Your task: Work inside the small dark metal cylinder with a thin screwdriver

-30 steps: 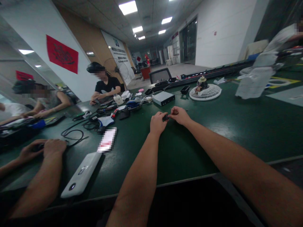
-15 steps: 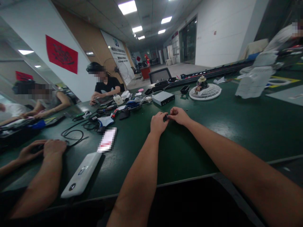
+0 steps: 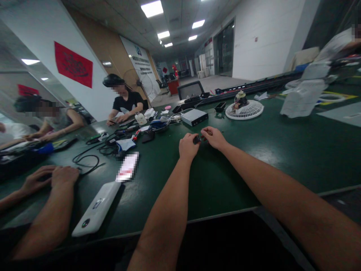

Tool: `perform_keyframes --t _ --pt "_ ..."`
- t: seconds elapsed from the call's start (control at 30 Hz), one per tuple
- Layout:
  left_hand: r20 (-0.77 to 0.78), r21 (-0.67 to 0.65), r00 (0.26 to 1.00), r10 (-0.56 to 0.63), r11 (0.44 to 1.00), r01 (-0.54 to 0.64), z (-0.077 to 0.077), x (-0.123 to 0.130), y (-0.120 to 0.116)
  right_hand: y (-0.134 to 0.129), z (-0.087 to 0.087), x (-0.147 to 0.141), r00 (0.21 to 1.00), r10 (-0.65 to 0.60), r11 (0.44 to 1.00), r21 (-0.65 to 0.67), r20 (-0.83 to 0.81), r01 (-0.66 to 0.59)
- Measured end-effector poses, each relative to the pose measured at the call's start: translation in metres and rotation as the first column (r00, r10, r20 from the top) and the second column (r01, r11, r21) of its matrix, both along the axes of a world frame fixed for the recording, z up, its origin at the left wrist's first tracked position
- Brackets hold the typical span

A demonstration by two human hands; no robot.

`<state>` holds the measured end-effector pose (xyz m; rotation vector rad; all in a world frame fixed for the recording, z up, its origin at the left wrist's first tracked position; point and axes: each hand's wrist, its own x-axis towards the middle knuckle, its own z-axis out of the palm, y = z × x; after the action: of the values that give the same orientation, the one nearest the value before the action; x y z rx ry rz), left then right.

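Note:
My left hand (image 3: 188, 146) is closed round a small black part (image 3: 197, 139) whose dark end faces right; its exact kind is too small to make out. Just to the right, my right hand (image 3: 213, 137) has its thumb and fingertips pinched together, close beside that part. Whatever lies between those fingertips, if anything, is hidden. Both hands are just above the green tabletop (image 3: 222, 180). Beyond them stand a flat silver-grey box (image 3: 194, 116) and a white round fan grille (image 3: 245, 111) with a motor on top.
A small black tray (image 3: 220, 107) lies behind the hands. To the left are a white device (image 3: 97, 209), a lit phone (image 3: 128, 167), black cables (image 3: 90, 158) and a co-worker's hands (image 3: 53, 177). A plastic-wrapped white object (image 3: 306, 92) stands at right. Other people sit across the table.
My right hand has drawn slightly away from the black part, leaving a small gap between the hands. My left hand stays in nearly the same place.

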<state>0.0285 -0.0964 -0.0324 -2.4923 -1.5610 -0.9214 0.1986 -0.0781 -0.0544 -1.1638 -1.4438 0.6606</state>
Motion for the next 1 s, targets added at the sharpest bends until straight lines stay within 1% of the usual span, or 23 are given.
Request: perform_keyframes --t 0.07,0.13,0.2,0.27,0.43,0.53,0.63,0.87,1.0 --pt "0.016 -0.015 0.998 0.054 0.998 -0.053 -0.001 -0.001 0.001 -0.001 0.003 0.001 0.984 0.012 0.999 -0.034 -0.177 -0.019" --pt "0.038 -0.031 0.994 0.103 0.994 -0.102 -0.002 -0.002 0.003 -0.002 0.007 0.002 0.953 -0.018 0.998 -0.056 -0.304 0.002" --pt "0.059 -0.04 0.99 0.131 0.991 -0.129 -0.003 -0.004 0.003 -0.003 0.011 0.003 0.925 -0.077 0.996 -0.079 -0.371 0.052" --pt "0.075 -0.043 0.988 0.136 0.99 -0.133 -0.003 -0.005 0.004 -0.005 0.015 0.004 0.896 -0.114 0.992 -0.105 -0.43 0.076" --pt "0.08 -0.031 0.991 0.107 0.994 -0.105 -0.003 -0.004 0.003 -0.008 0.021 0.003 0.808 -0.077 0.99 -0.141 -0.584 -0.008" --pt "0.07 -0.028 0.994 0.088 0.996 -0.087 -0.003 -0.003 0.002 -0.009 0.022 0.001 0.776 -0.052 0.988 -0.143 -0.628 -0.049" --pt "0.051 -0.026 0.996 0.071 0.997 -0.07 -0.002 -0.003 0.001 -0.009 0.022 0.0 0.764 -0.027 0.987 -0.137 -0.645 -0.08" --pt "0.028 -0.018 0.998 0.048 0.999 -0.048 -0.001 -0.003 0.001 -0.011 0.02 -0.003 0.753 0.059 0.976 -0.122 -0.656 -0.183" --pt "0.034 -0.023 0.998 0.051 0.998 -0.05 -0.002 -0.003 0.001 -0.013 0.022 -0.003 0.76 0.066 0.97 -0.138 -0.647 -0.202"
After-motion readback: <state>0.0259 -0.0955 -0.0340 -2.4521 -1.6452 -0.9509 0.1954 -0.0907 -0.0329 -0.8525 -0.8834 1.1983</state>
